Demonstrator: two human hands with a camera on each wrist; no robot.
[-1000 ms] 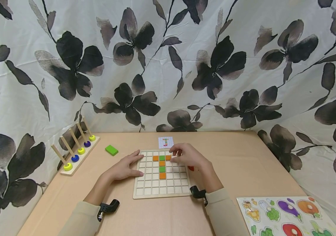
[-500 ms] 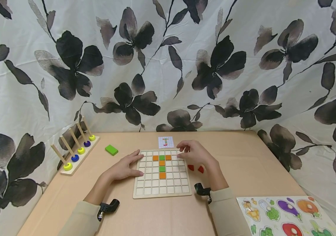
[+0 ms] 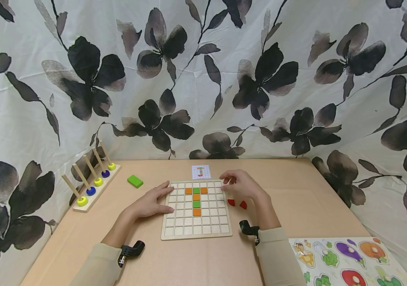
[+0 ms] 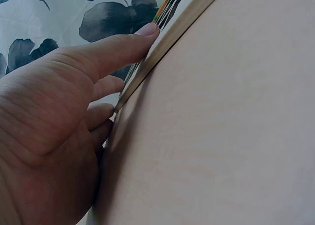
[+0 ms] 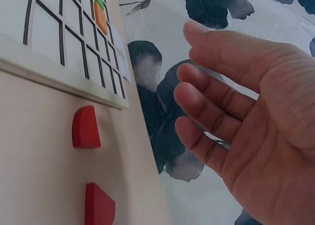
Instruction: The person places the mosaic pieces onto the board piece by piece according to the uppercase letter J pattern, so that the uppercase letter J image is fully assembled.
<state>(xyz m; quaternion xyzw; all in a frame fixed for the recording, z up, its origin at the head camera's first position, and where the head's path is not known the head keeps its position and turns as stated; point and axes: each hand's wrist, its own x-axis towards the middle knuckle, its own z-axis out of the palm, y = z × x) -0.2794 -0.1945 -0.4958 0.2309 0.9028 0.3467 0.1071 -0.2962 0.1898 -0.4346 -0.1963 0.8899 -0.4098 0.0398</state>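
A wooden grid board [image 3: 182, 230] lies mid-table in the head view. Orange and green square tiles [image 3: 196, 197] form a T in its cells. My left hand [image 3: 150, 202] rests at the board's left edge with fingers extended; in the left wrist view its thumb [image 4: 123, 50] touches the rim. Past the board's upper right corner hovers my right hand [image 3: 243, 186], fingers loosely bent. Nothing shows between those fingers in the right wrist view. Two red pieces with a curved side, one nearer the board [image 5: 86, 127] and one farther off [image 5: 98, 205], lie below that hand.
A small pattern card [image 3: 201, 172] lies behind the board. To the left are a green block [image 3: 135, 182] and a peg stand [image 3: 97, 186] with yellow and blue rings. A vegetable picture board [image 3: 350, 262] occupies the front right. Floral cloth [image 3: 203, 79] hangs behind the table.
My right hand has moved right, from above the grid near the right-hand orange tile to beyond the board's edge, uncovering the red pieces. The left hand stays put.
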